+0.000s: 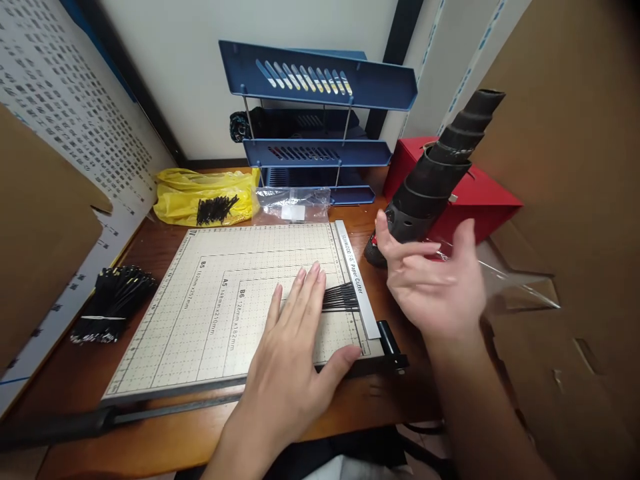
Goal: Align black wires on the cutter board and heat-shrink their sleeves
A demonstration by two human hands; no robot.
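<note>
My left hand [295, 347] lies flat with its fingers spread on the gridded board of a paper cutter [200, 333]. Under and beside its fingers is a row of thin black strands [340, 297], whose right ends reach the cutter's metal strip [356, 280]. My right hand [435, 280] is raised to the right of the cutter, palm up with the fingers loosely curled and apart, holding nothing. The cutter's black handle [60, 427] is low at the front left.
A tied bundle of black strands [113, 303] lies left of the cutter. Behind stand a yellow bag [175, 193] with short black pieces [216, 209], a clear bag [295, 203] and a blue rack [320, 83]. A black stepped tube [425, 187] leans near a red box [480, 193].
</note>
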